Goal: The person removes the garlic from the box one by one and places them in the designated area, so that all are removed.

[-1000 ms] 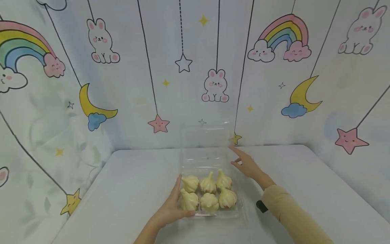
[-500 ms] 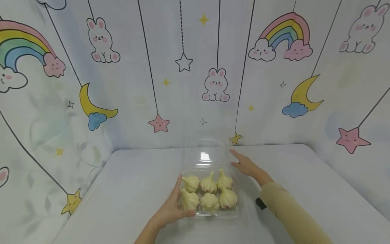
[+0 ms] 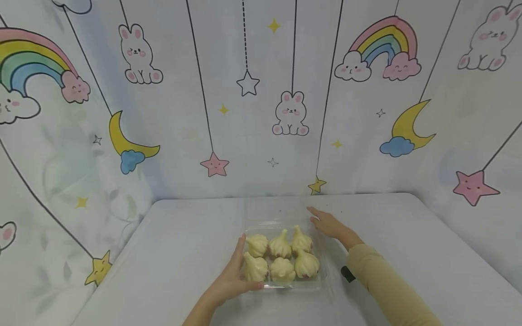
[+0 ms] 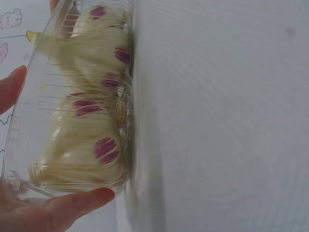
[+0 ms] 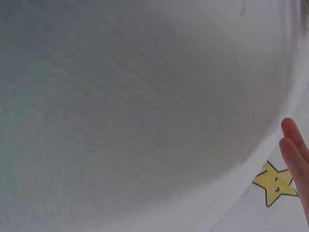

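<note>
A clear plastic clamshell box [image 3: 293, 286] stands on the white table, holding several pale garlic bulbs [image 3: 282, 270] in two rows. Its transparent lid [image 3: 277, 213] is folded back toward the far edge. My left hand [image 3: 232, 276] grips the box at its left end, thumb along the near side and fingers at the far left. Purple marks show on the bulbs through the box wall [image 4: 29, 140] in the left wrist view. At the lid's right edge is my right hand [image 3: 329, 224], fingers extended; the right wrist view catches only its fingers [image 5: 295, 159].
A small black object [image 3: 348, 274] lies on the table [image 3: 183, 244] beside the right sleeve [image 3: 383, 280]. Behind the table hangs a white backdrop [image 3: 179, 136] printed with rabbits, stars, moons and rainbows.
The lid has tipped backward and down from upright toward the table. My right hand has lowered slightly alongside it. The left hand keeps its grip on the box.
</note>
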